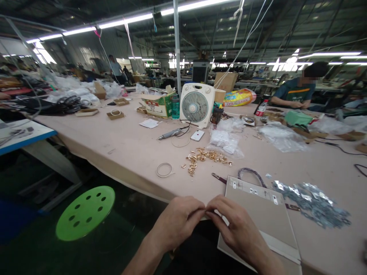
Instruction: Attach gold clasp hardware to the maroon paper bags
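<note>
My left hand (176, 223) and my right hand (237, 229) are raised over the near table edge, their fingertips meeting in a pinch. Anything between them is too small or hidden to tell. Under my right hand lies a beige board (258, 214) with small metal plates along its far edge. Just beyond it are a braided grey-purple cord (252, 175) and a small dark-handled tool (218, 177). A pile of gold metal fittings (203, 158) lies farther ahead on the table, and a heap of silvery metal pieces (312, 202) lies to the right of the board.
The long pink-beige work table (114, 152) has a white box fan (195, 105), a handheld rotary tool (170, 133) and plastic bags on it. A co-worker (298, 91) sits across at the right. A green perforated stool (85, 213) stands at lower left.
</note>
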A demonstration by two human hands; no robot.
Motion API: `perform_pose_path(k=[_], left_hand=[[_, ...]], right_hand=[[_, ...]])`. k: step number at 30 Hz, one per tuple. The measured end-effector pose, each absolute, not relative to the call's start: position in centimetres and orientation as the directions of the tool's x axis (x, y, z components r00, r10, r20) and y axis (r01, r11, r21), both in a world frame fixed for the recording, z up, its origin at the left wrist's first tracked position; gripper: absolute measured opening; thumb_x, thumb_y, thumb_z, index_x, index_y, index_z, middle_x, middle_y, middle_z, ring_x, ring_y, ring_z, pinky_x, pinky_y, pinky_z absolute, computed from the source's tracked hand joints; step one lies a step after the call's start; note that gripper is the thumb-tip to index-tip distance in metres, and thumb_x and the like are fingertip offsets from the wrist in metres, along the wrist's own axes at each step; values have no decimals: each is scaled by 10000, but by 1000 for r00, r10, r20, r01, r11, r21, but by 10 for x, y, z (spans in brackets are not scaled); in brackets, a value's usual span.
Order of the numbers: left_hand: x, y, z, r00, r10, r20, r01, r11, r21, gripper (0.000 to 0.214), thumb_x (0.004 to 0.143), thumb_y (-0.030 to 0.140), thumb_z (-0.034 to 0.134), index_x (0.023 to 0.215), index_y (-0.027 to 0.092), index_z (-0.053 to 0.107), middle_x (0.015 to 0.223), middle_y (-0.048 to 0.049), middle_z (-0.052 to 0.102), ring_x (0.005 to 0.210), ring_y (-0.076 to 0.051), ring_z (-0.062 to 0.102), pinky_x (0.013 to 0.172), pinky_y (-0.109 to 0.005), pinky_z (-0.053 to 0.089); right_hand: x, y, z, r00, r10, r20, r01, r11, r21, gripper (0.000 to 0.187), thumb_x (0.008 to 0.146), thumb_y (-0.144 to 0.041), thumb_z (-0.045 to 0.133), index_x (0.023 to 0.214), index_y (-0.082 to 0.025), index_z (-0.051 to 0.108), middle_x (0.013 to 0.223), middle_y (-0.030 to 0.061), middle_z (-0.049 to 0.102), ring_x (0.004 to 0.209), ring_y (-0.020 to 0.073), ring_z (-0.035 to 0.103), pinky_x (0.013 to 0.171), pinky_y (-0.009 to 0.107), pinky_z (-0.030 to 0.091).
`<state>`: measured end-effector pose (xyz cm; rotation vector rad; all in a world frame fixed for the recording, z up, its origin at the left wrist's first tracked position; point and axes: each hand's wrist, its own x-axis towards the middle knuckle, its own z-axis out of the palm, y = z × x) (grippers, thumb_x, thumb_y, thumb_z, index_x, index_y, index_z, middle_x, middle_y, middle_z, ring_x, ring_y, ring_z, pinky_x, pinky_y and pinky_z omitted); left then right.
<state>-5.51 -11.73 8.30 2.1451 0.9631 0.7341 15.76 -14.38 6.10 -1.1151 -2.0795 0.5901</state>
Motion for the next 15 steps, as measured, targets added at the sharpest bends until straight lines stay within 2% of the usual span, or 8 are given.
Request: perform_pose_path(k=[4, 7, 11, 15], left_hand=[[-53, -120, 86, 520, 841, 153, 315, -355, 880, 189, 938, 202, 635, 882, 191, 816, 805, -33, 768, 746, -173, 671, 744, -257, 471], [-50, -122, 80, 457, 889, 35, 218, -150, 964, 182, 887, 264, 684, 818, 161, 816, 649, -4, 676, 592, -125, 549, 604, -234, 411], [-46, -122, 67, 460, 874, -155, 118, 113, 987, 274, 844, 400, 721, 810, 137, 789, 522, 46, 474, 481, -79, 369, 478, -216, 266], [-43, -117, 55, 481, 856, -190, 81, 172, 982, 321, 829, 452, 737, 807, 133, 757, 541, 48, 463, 490, -76, 360, 474, -210, 254]], right_hand=[[159, -148, 59, -398, 813, 424, 463, 577, -672, 124, 1036, -165, 531, 1051, -251, 619, 988, 45, 663, 928, 184, 655, 827, 288, 540], [160, -151, 52, -365, 758, 541, 436, 653, -620, 166, 1023, -123, 527, 1063, -255, 620, 1015, 60, 669, 995, 201, 654, 865, 312, 551], [161, -154, 42, -322, 701, 636, 427, 707, -563, 217, 998, -85, 538, 1072, -262, 639, 989, 66, 679, 989, 216, 672, 870, 345, 572], [165, -161, 35, -260, 667, 698, 446, 724, -526, 219, 983, -94, 574, 1082, -264, 672, 1002, 77, 674, 1072, 241, 677, 936, 383, 583]])
